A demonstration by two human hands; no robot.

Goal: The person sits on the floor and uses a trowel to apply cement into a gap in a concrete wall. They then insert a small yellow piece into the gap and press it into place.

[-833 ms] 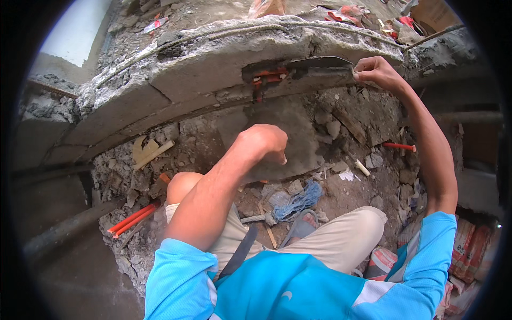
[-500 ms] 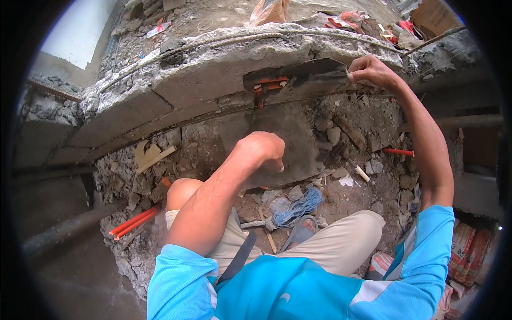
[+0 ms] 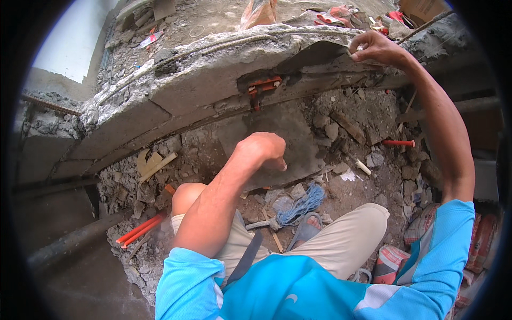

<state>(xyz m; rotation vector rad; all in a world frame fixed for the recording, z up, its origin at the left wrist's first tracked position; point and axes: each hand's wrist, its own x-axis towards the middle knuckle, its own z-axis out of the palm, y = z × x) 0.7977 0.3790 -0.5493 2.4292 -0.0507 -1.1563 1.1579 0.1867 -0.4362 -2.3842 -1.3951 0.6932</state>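
An orange box (image 3: 265,84) sits recessed in the block wall (image 3: 197,88), ringed by dark, damp-looking mortar (image 3: 242,85), with a short orange pipe (image 3: 255,102) leading down from it; its contents are too small to make out. Just right of the box, a thin, dark, flat blade (image 3: 314,57) lies along the wall's face. The right hand (image 3: 378,49) has its grip pinched nearly closed on the blade's right end. The left hand (image 3: 262,148) is curled above a smeared grey slab (image 3: 293,125); whether its grip has hold of anything, I cannot tell.

The wall's top edge is crumbly and jagged. Frayed blue strands (image 3: 302,204) lie beside the sandal (image 3: 306,229). Red-and-white sacks (image 3: 388,264) slump at lower right, their contents hidden. A brown cardboard box (image 3: 424,10) at upper right bears faint print.
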